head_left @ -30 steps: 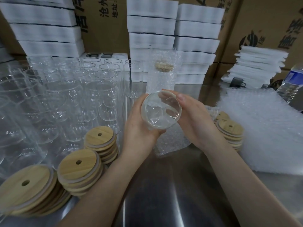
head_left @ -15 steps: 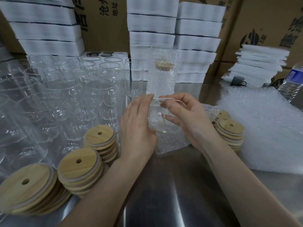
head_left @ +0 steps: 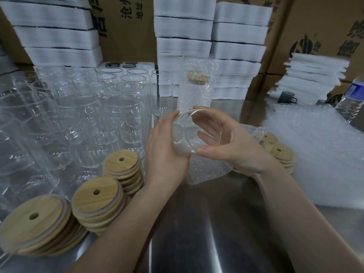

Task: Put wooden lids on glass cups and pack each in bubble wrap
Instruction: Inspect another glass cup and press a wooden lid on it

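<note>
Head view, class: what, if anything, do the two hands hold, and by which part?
A clear glass cup, lidless. The left hand wraps its side wall; the right hand grips near the open rim, thumb below.

Printed sideways on a brown cardboard box [head_left: 122, 36] in the upper left of the frame, black Chinese characters read "沧州" and, beside them, "地址:". Larger characters on the same box are cut off by white stacks. In the upper right, a second box [head_left: 319, 22] carries a round dark logo [head_left: 302, 46] and oversized characters too cropped to read. The blue label of a water bottle [head_left: 352, 103] at the right edge is blurred.
</note>
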{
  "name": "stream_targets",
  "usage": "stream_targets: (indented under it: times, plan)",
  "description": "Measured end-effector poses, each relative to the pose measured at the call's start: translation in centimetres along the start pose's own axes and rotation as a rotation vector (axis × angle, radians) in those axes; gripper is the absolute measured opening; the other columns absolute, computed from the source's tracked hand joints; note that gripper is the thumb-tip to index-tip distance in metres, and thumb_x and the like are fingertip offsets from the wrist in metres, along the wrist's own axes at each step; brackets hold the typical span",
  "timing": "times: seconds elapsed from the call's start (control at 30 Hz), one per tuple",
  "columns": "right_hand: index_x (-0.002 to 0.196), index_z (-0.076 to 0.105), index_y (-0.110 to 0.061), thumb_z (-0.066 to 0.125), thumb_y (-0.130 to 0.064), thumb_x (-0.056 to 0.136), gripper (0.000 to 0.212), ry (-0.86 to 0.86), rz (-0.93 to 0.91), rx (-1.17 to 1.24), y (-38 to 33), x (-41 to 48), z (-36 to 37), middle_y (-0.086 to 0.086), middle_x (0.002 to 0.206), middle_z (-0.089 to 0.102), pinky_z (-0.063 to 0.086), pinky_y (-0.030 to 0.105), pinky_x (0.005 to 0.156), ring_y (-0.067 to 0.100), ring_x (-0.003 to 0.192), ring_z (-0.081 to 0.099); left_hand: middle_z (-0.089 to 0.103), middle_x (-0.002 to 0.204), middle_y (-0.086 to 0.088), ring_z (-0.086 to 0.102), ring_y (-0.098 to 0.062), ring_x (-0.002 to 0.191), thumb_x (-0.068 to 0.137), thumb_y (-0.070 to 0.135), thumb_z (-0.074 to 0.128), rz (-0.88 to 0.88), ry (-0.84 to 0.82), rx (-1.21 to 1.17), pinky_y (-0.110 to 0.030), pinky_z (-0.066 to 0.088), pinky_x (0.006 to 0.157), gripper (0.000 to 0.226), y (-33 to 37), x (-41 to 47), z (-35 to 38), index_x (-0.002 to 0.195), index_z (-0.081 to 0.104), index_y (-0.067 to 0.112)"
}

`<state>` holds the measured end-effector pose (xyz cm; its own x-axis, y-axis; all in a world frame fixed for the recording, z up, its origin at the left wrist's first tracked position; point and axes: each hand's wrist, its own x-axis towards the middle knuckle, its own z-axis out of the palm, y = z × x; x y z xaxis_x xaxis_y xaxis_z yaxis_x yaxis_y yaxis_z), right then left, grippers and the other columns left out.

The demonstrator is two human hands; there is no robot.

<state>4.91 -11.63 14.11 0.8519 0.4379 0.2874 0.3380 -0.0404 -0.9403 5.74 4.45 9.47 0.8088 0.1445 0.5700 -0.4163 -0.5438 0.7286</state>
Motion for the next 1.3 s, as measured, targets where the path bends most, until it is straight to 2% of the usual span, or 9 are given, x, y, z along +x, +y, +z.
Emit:
stream_targets:
  times: [0.2, 0.27, 0.37, 0.63, 0.8, 0.93, 1.03, 1.23, 1.3]
  plan:
    - [0.142, 0.046, -0.008, 0.075, 0.004, 0.07, 0.079, -0.085, 0.014, 0.09, 0.1, -0.2, -2.0, -0.004, 0.142, 0.056, 0.035, 0.04, 0.116, 0.012, 0.138, 0.045, 0.055, 0.134, 0.009, 0.054, -0.012, 0.124, 0.072, 0.021, 0.085, -0.038, -0.053, -0.133, -0.042, 0.047, 0.101, 0.076, 0.4, 0.0, -0.2, 0.137, 0.048, 0.029]
    - [0.143, 0.045, -0.006, 0.086, -0.012, 0.068, 0.085, -0.101, 0.012, 0.127, 0.3, -0.2, -2.4, 0.0, 0.143, 0.055, 0.036, 0.037, 0.115, 0.015, 0.138, 0.045, 0.055, 0.134, 0.007, 0.053, -0.013, 0.124, 0.072, 0.018, 0.085, -0.039, -0.069, -0.156, -0.042, 0.047, 0.102, 0.078, 0.4, 0.1, -0.1, 0.138, 0.046, 0.028]
    - [0.14, 0.048, -0.006, 0.084, -0.035, 0.068, 0.086, -0.094, 0.013, 0.183, 0.3, -0.2, -2.6, 0.005, 0.142, 0.056, 0.04, 0.036, 0.112, 0.018, 0.138, 0.046, 0.054, 0.134, 0.007, 0.053, -0.012, 0.124, 0.07, 0.016, 0.086, -0.03, -0.069, -0.159, -0.041, 0.047, 0.102, 0.08, 0.3, 0.0, -0.1, 0.139, 0.046, 0.026]
    - [0.11, 0.069, -0.007, 0.068, -0.026, 0.078, 0.037, 0.117, -0.002, 0.206, 0.5, 0.2, -2.3, 0.008, 0.115, 0.073, 0.057, 0.039, 0.091, 0.024, 0.118, 0.064, 0.057, 0.13, 0.007, 0.054, -0.013, 0.123, 0.07, 0.016, 0.087, 0.074, -0.059, -0.1, -0.042, 0.046, 0.102, 0.075, -0.6, -0.4, 0.4, 0.136, 0.049, 0.024]
    - [0.109, 0.07, -0.005, 0.066, -0.047, 0.074, 0.055, 0.226, -0.013, 0.123, 0.4, 0.5, -1.9, 0.01, 0.113, 0.073, 0.058, 0.041, 0.087, 0.024, 0.113, 0.066, 0.058, 0.129, 0.008, 0.054, -0.013, 0.121, 0.07, 0.018, 0.086, 0.101, -0.096, -0.024, -0.041, 0.047, 0.1, 0.075, -0.3, -0.1, 0.4, 0.135, 0.05, 0.024]
    - [0.116, 0.068, -0.015, 0.049, -0.064, 0.082, 0.062, 0.232, -0.033, 0.143, 0.2, 0.6, -1.8, 0.006, 0.119, 0.071, 0.055, 0.032, 0.084, 0.022, 0.113, 0.065, 0.055, 0.129, 0.015, 0.053, -0.01, 0.121, 0.059, 0.028, 0.091, -0.008, -0.136, -0.084, -0.034, 0.048, 0.098, 0.092, 0.7, -0.4, -0.1, 0.135, 0.041, 0.041]
    - [0.118, 0.068, -0.019, 0.046, -0.061, 0.091, 0.054, 0.284, -0.039, 0.197, 0.3, 0.7, -2.0, 0.006, 0.116, 0.071, 0.055, 0.028, 0.077, 0.021, 0.103, 0.068, 0.058, 0.118, 0.021, 0.056, 0.003, 0.106, 0.052, 0.041, 0.092, -0.11, -0.15, -0.25, -0.02, 0.051, 0.086, 0.088, 2.0, -1.1, -0.7, 0.119, 0.036, 0.049]
    - [0.12, 0.065, -0.017, 0.053, -0.04, 0.093, 0.037, 0.375, -0.079, 0.253, 0.2, 0.8, -2.4, 0.008, 0.111, 0.072, 0.057, 0.038, 0.074, 0.021, 0.082, 0.068, 0.073, 0.1, -0.008, 0.066, -0.012, 0.074, 0.054, 0.059, 0.076, -0.423, -0.255, -0.676, -0.029, 0.055, 0.065, 0.071, 3.3, -0.8, -1.1, 0.112, 0.058, 0.022]
    - [0.119, 0.066, -0.016, 0.055, -0.034, 0.093, 0.033, 0.398, -0.093, 0.231, 0.1, 0.6, -2.3, 0.009, 0.112, 0.071, 0.057, 0.038, 0.069, 0.023, 0.081, 0.067, 0.074, 0.1, -0.011, 0.069, -0.019, 0.077, 0.059, 0.066, 0.072, -0.543, -0.35, -0.768, -0.036, 0.056, 0.072, 0.073, 3.1, -0.5, -1.3, 0.113, 0.06, 0.019]
